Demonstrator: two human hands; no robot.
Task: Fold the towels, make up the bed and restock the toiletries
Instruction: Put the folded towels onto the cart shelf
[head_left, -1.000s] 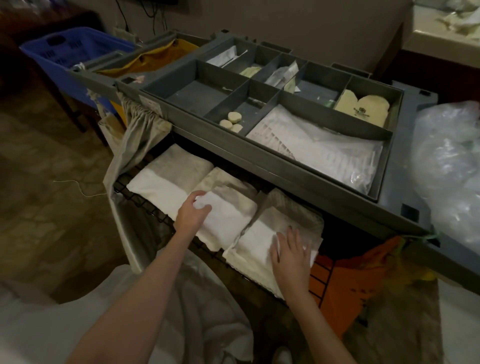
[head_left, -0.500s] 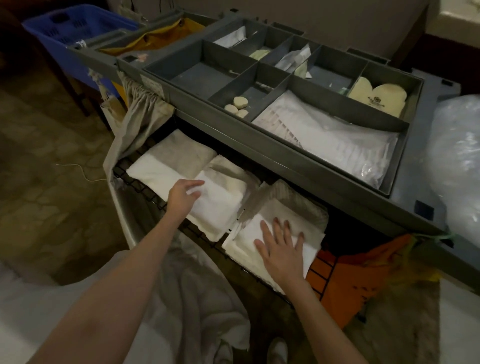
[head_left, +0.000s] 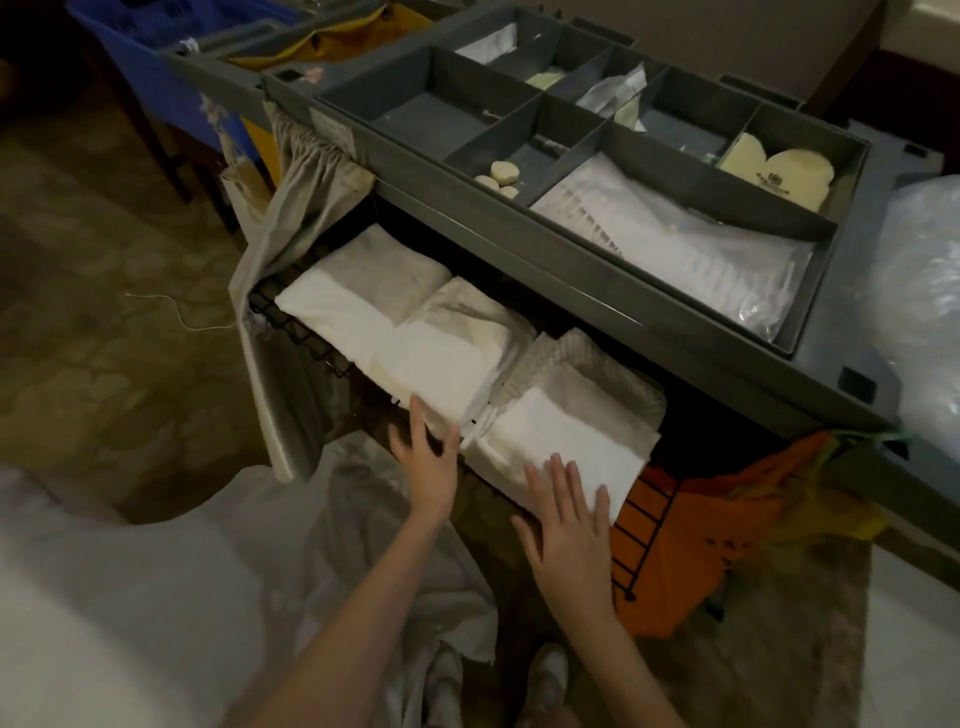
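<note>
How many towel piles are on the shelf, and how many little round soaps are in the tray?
Towel piles: 3, left pile, middle pile, right pile
Round soaps: 3
Total: 6

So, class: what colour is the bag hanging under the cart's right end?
Orange bag, clearest in the head view.

Hands drew back to the towels' near edges

My left hand (head_left: 428, 462) slid off the middle towel (head_left: 441, 358); my right hand (head_left: 569, 525) retreated along the right towel (head_left: 566, 436).
</note>
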